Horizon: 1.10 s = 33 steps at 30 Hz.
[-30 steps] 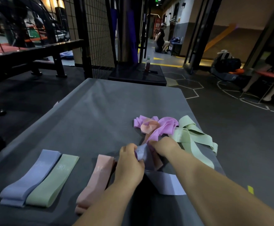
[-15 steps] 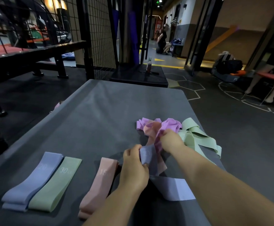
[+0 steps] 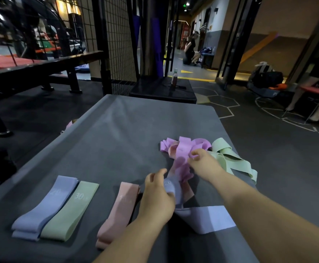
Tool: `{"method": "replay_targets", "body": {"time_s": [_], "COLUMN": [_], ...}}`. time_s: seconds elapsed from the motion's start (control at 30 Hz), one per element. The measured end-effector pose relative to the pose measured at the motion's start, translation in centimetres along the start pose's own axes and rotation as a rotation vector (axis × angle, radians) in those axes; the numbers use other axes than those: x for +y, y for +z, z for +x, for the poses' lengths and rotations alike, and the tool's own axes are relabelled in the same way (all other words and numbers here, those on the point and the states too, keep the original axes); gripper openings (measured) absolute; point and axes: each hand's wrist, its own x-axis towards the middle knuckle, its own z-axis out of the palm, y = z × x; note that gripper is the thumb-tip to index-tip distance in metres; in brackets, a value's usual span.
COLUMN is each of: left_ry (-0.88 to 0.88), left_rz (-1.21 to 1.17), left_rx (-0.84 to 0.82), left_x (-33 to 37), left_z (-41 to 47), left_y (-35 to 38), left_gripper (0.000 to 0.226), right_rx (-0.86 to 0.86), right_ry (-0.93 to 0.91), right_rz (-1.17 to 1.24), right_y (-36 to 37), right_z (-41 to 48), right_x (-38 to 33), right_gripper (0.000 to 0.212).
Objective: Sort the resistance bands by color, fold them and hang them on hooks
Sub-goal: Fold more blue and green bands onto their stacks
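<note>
Lavender band (image 3: 208,218) inside left grip (image 3: 157,200)

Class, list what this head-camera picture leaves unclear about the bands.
Pink folded band, head view: printed number blurred.
Tangled pile, pinched by the right hand: band count hidden by overlaps.
Lavender band: the gripping left hand covers its fold.
Hooks: none in frame.

Room to pass is offered over the grey table (image 3: 120,130) at centre and upper left of the frame. The lower left is taken by three folded bands (image 3: 70,209); the centre right is blocked by the tangled pile (image 3: 185,147), left hand (image 3: 157,200) and right hand (image 3: 204,164)
</note>
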Motion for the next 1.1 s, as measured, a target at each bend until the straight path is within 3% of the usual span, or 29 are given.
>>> {"method": "replay_targets", "body": {"time_s": [0.07,0.1,0.2,0.27,0.3,0.37,0.53,0.73,0.83,1.1], "left_ry": [0.006,0.010,0.017,0.029,0.038,0.058,0.101,0.082,0.065,0.047], "left_rz": [-0.001,-0.004,-0.022,-0.018,-0.005,0.041,0.114,0.189,0.227,0.531], "left_rx": [0.008,0.014,0.005,-0.006,-0.010,-0.015,-0.082,-0.113,-0.104,-0.168], "left_x": [0.0,-0.1,-0.3,-0.4,-0.3,-0.3,-0.4,-1.4,-1.6,-1.2], "left_z": [-0.3,-0.6,-1.4,-2.0,-2.3,-2.9,-4.6,-6.4,-7.0,-8.1], "left_y": [-0.2,-0.3,-0.6,-0.9,-1.0,-1.3,-1.6,-1.9,-2.1,-2.4], "left_gripper": [0.062,0.062,0.063,0.063,0.062,0.059,0.044,0.031,0.034,0.038], "right_rx": [0.139,0.234,-0.234,-0.384,-0.410,-0.366,-0.159,0.033,0.015,-0.139], "right_ry": [0.001,-0.093,-0.210,-0.238,-0.142,-0.071,-0.097,-0.117,-0.086,-0.029], "right_rz": [0.212,0.095,0.012,-0.099,-0.074,-0.102,-0.238,-0.201,-0.049,0.137], "right_y": [-0.9,-1.2,-1.8,-2.2,-2.0,-1.6,-1.6,-1.6,-1.3,-0.5], "right_z": [-2.4,-3.4,-8.1,-10.3,-11.1,-12.3,-15.6,-19.8,-21.3,-22.7], "right_x": [0.1,0.4,1.2,1.8,1.9,2.5,3.6,5.7,7.0,7.9], "right_gripper": [0.019,0.015,0.019,0.025,0.029,0.032,0.009,0.013,0.004,0.017]}}
